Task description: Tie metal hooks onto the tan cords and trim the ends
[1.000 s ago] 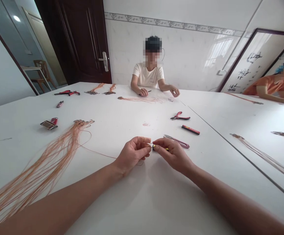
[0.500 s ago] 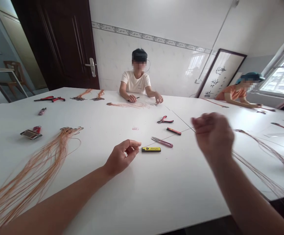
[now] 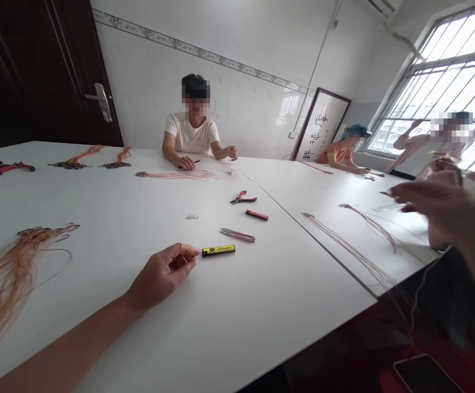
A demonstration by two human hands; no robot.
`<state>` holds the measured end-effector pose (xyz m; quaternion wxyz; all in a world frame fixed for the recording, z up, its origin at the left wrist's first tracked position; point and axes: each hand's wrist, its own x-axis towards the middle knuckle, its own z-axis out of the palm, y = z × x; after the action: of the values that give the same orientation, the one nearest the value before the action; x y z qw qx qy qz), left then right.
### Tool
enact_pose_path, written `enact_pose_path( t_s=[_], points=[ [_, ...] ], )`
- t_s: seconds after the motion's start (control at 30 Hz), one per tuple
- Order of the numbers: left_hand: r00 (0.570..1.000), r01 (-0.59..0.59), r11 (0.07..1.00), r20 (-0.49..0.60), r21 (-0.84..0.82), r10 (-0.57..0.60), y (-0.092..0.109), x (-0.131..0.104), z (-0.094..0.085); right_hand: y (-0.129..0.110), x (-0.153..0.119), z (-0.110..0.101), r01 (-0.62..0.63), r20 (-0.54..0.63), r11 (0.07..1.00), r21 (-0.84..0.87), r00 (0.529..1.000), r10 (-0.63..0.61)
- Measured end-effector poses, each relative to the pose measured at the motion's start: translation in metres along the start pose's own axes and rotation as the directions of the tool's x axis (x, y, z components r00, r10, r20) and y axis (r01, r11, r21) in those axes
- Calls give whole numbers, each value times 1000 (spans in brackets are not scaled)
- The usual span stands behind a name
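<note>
My left hand (image 3: 161, 278) rests low over the white table (image 3: 237, 311), thumb and fingertips pinched together; whatever is between them is too fine to make out. Its fingertips are close to the left end of a yellow and black lighter (image 3: 218, 250). Behind the lighter lie pink-handled thread snips (image 3: 238, 235), a red lighter (image 3: 257, 215) and small red-handled pliers (image 3: 243, 198). At the far right, my right hand (image 3: 438, 204) is raised, somewhat blurred, with its fingers bent together. What it holds, if anything, does not show clearly.
Orange cord bundles (image 3: 36, 256) lie at left, with more cords (image 3: 344, 245) at right by the table seam. Co-workers sit across (image 3: 192, 134), at the far right (image 3: 339, 155) and by the window (image 3: 446, 142). A phone (image 3: 426, 374) is below the table edge.
My view has turned to the right. My right hand has moved far to the right, away from the left one. The thin cord seen at my left fingertips earlier is no longer visible.
</note>
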<state>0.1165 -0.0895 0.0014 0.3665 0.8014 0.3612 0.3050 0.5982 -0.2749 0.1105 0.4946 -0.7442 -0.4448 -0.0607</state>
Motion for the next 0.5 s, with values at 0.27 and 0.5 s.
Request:
enact_pose_path(
  t_s=[0.27, 0.5],
  points=[
    [996, 81, 996, -30, -37, -83, 6, 1, 6, 62, 34, 147, -274, 136, 899, -340, 932, 336],
    [991, 101, 989, -71, -112, -109, 3, 2, 9, 72, 51, 178, -357, 20, 830, -429, 915, 404]
  ],
)
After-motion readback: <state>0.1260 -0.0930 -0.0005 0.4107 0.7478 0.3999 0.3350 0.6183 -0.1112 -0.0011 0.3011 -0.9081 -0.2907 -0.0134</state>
